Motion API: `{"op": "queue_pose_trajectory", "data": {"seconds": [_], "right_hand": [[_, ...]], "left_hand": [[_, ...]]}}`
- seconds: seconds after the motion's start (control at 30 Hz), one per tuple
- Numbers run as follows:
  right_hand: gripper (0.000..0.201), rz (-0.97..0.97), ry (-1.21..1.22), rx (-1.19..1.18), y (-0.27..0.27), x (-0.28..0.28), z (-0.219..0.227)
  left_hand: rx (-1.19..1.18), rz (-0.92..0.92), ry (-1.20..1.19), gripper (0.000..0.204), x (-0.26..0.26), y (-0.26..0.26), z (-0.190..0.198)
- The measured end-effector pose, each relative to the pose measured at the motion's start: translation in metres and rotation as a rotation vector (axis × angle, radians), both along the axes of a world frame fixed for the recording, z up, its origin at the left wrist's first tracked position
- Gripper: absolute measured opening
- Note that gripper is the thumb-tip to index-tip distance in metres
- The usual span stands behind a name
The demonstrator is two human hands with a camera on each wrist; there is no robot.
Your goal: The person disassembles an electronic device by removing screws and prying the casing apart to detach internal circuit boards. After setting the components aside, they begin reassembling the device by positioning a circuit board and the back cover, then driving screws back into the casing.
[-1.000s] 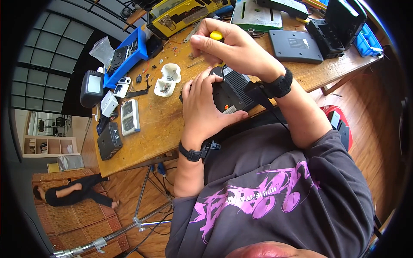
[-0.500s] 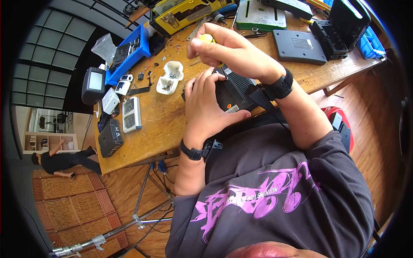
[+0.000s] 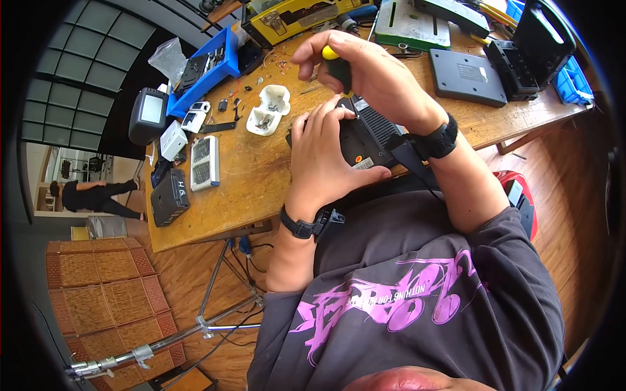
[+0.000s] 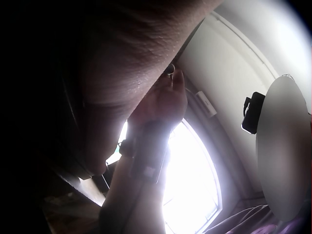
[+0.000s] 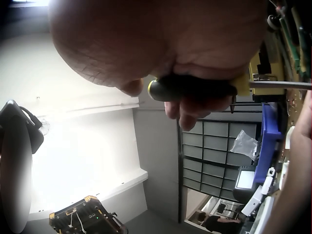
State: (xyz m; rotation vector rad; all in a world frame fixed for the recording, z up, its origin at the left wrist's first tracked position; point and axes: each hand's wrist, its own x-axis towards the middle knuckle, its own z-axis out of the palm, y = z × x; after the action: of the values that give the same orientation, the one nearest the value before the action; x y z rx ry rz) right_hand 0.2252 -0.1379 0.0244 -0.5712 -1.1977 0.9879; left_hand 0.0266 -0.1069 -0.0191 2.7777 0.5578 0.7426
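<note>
In the head view, my right hand [image 3: 385,78] holds a screwdriver [image 3: 338,68] with a dark handle and yellow end cap, pinched at the thumb side while the other fingers stretch outward. Its metal shaft points down to a black ribbed device [image 3: 352,143] at the table's edge. My left hand [image 3: 326,159] lies across this device, fingers spread and index fingertip beside the shaft, thumb along the near side. The tip's contact point is hidden by the fingers. From the right wrist, the handle lies along the palm; the left wrist view is mostly dark.
Left of the device are a white case [image 3: 268,111] with small metal parts, a clear-lidded box [image 3: 205,163] and a blue tray [image 3: 208,72]. To the right lie a flat black panel [image 3: 468,75] and an open black case [image 3: 521,62]. A yellow toolbox [image 3: 293,19] stands at the back.
My right hand's fingers have opened out from a closer curl, showing more of the screwdriver handle, which is turned differently. The left hand stays on the device. A person in the background has moved.
</note>
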Motion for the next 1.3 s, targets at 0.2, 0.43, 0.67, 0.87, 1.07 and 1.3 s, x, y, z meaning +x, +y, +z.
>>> {"op": "queue_pose_trajectory", "data": {"seconds": [0.2,0.43,0.67,0.87,1.07,1.3], "right_hand": [[0.036,-0.151,-0.256,0.116,-0.004,-0.003,0.004],[0.039,0.138,0.013,0.017,0.0,0.006,0.002],[0.037,-0.087,-0.179,0.169,-0.002,-0.006,0.0],[0.038,-0.046,-0.122,-0.067,-0.005,-0.001,0.004],[0.03,-0.207,-0.246,0.177,0.001,-0.008,-0.003],[0.033,0.045,-0.014,-0.013,-0.007,-0.002,0.007]], "left_hand": [[-0.009,0.009,0.006,0.113,-0.002,0.0,-0.004],[0.002,-0.007,-0.016,0.112,-0.001,0.001,-0.005],[-0.002,0.008,0.022,0.111,-0.001,0.0,-0.003],[0.0,-0.017,-0.024,0.111,-0.001,0.001,-0.003],[-0.01,0.005,0.019,0.111,-0.001,0.0,-0.003],[0.002,-0.011,-0.012,0.11,-0.001,0.001,-0.004]]}}
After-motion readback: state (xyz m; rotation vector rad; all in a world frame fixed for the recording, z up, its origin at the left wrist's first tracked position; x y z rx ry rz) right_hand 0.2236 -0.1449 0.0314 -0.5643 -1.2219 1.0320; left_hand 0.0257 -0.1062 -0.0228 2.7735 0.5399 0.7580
